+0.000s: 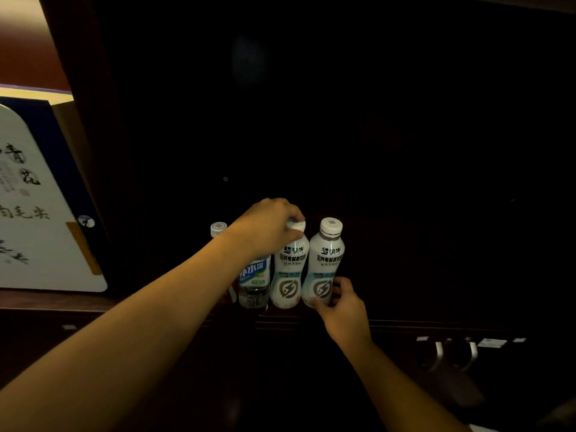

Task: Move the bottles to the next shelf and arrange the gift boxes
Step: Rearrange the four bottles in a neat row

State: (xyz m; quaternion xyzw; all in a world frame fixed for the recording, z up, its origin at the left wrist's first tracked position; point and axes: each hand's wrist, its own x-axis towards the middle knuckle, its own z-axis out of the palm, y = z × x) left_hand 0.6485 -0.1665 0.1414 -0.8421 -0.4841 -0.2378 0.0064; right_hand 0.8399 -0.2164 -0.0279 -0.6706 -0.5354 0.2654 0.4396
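Head view of a dark wooden shelf compartment [405, 307], dimly lit. Four bottles stand upright in a close row near the front edge. From left to right: a bottle mostly hidden behind the forearm, of which only the white cap [218, 229] shows; a clear bottle with a blue label [254, 282]; a left white bottle [289, 272]; and a right white bottle [325, 263], the two white ones touching or nearly so.

The left hand [268, 226] reaches in from the near left and closes its fingers over the cap of the left white bottle, gripping it from above. The right hand [339, 304] comes up from below, its fingers curled round the base of the right white bottle, thumb on the near side. Both bottles appear to rest on the shelf; whether either is lifted cannot be told.

At the far left, in a brighter neighbouring compartment, a white gift box with brush lettering [40, 213] leans against a dark blue box [67, 151] behind it. Two metal handles [452, 353] show below the shelf at right.

Step in hand, as judged: the bottle part of the task, with both white bottles grasped, either for carrying away or just set down. The gift boxes look unarranged. The next move calls for a firm hold on each bottle, and care not to knock the clear bottle standing just beside.
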